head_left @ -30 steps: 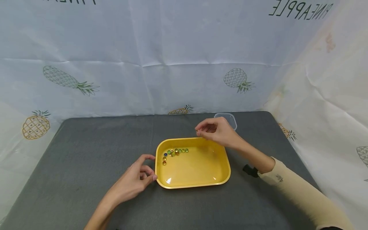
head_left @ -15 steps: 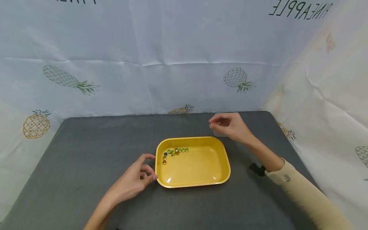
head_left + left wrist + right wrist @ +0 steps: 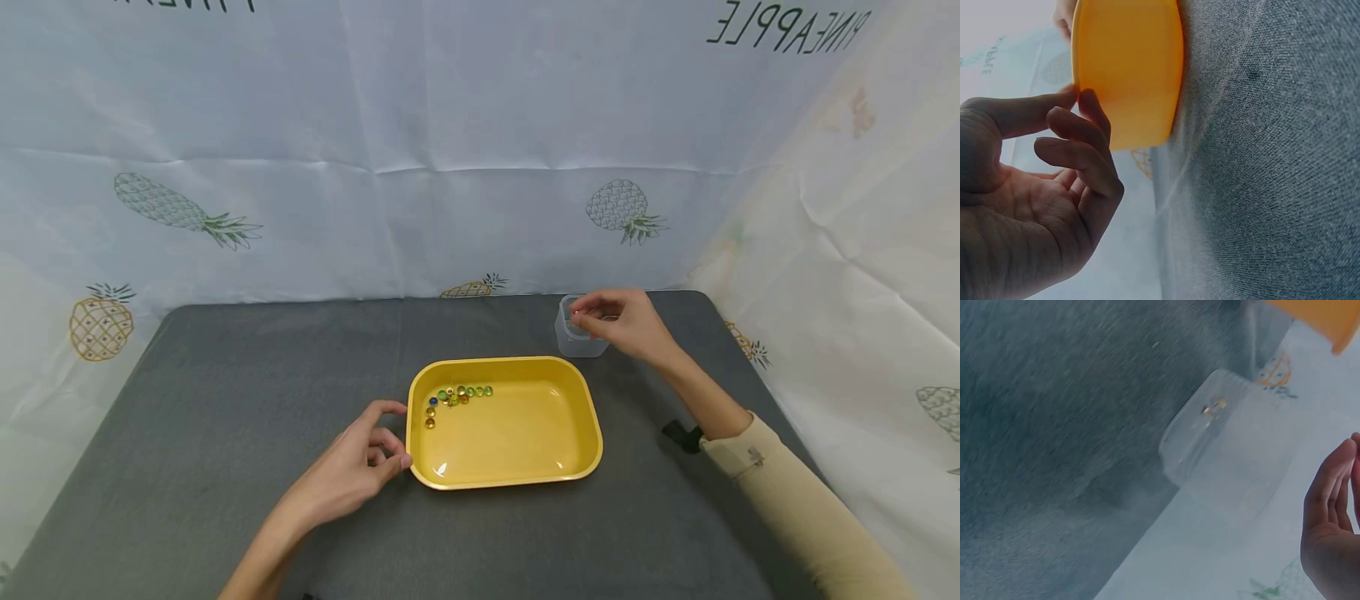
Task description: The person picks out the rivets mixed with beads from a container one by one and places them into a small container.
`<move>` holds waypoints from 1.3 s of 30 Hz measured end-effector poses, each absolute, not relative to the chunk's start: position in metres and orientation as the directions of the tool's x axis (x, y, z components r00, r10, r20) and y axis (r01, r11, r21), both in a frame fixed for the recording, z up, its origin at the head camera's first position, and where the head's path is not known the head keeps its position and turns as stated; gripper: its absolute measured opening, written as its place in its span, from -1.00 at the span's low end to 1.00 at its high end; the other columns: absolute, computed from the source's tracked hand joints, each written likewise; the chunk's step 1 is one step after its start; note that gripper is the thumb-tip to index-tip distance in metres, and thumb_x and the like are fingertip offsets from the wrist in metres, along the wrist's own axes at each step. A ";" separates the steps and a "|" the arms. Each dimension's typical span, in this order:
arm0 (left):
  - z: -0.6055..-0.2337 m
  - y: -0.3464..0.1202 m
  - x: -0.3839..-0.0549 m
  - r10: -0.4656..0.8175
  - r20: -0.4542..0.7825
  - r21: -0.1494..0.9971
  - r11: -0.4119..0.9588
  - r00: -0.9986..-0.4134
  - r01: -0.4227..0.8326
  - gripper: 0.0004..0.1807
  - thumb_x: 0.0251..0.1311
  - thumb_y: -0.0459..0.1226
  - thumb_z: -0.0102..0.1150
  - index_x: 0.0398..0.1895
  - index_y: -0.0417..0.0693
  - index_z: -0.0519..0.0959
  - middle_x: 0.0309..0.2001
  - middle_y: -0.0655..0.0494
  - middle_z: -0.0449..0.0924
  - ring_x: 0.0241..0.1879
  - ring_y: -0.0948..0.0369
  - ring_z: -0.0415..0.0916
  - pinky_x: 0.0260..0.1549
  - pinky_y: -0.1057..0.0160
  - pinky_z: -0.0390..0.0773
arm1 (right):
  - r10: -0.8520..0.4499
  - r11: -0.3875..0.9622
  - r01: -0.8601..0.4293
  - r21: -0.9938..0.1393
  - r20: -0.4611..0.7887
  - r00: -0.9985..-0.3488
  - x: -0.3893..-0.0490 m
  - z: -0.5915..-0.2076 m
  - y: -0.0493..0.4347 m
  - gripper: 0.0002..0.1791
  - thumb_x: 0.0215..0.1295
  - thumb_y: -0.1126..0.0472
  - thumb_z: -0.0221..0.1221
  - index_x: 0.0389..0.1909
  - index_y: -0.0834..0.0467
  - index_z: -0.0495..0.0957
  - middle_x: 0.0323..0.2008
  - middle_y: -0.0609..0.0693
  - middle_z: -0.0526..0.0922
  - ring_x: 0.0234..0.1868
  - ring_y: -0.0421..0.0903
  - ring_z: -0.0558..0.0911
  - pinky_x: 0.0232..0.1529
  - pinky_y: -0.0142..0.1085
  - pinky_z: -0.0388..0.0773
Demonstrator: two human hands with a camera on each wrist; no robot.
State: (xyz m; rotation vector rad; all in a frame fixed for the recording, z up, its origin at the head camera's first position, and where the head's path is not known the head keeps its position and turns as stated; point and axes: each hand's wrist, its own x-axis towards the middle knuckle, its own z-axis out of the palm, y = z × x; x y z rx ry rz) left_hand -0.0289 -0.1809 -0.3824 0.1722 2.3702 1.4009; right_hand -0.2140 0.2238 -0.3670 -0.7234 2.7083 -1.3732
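Note:
A yellow tray (image 3: 517, 442) lies mid-table with several small coloured beads (image 3: 457, 395) in its far left corner. My left hand (image 3: 367, 454) holds the tray's left rim, with the thumb (image 3: 1029, 112) and curled fingertips against its outer wall (image 3: 1129, 69). My right hand (image 3: 618, 321) hovers over the mouth of a small clear plastic container (image 3: 573, 342) behind the tray's far right corner, fingertips close together. I cannot see whether anything is pinched between them. An amber bead (image 3: 1213, 407) lies inside the container (image 3: 1222, 444).
The dark grey table (image 3: 225, 400) is backed and flanked on the right by a white pineapple-print cloth (image 3: 450, 167). A black strap (image 3: 678, 433) sits at my right wrist.
My right hand, pinching a small bead, moved from the tray's far rim back and right to the clear container. The left hand and tray stayed put.

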 end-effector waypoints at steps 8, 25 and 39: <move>-0.383 -0.181 -0.028 0.300 -0.257 0.872 0.481 -0.918 -0.087 -0.29 0.46 -0.28 0.36 0.54 -0.22 0.24 -0.20 0.02 0.76 -0.38 0.15 0.58 -0.33 0.30 0.47 | -0.386 0.547 -0.379 -0.746 0.177 -0.905 -0.228 -0.376 0.238 -0.79 0.46 0.31 0.38 0.03 0.30 0.77 -0.17 0.27 0.84 -0.28 0.05 0.81 -0.28 -0.38 0.72; -0.383 -0.181 -0.026 0.290 -0.259 0.871 0.482 -0.922 -0.093 -0.30 0.45 -0.30 0.36 0.52 -0.22 0.25 -0.21 0.01 0.76 -0.38 0.13 0.60 -0.35 0.31 0.47 | -0.394 0.624 -0.442 -0.645 0.230 -0.890 -0.239 -0.384 0.241 -0.82 0.44 0.34 0.38 -0.03 0.33 0.78 -0.22 0.23 0.85 -0.37 0.02 0.77 -0.38 -0.43 0.63; -0.383 -0.182 -0.027 0.291 -0.260 0.868 0.488 -0.921 -0.091 -0.33 0.46 -0.30 0.34 0.51 -0.20 0.26 -0.21 0.00 0.76 -0.45 0.23 0.55 -0.39 0.31 0.45 | -0.387 0.662 -0.439 -0.607 0.225 -0.894 -0.237 -0.384 0.236 -0.81 0.45 0.35 0.36 0.01 0.32 0.78 -0.15 0.25 0.85 -0.23 0.15 0.82 -0.28 -0.52 0.62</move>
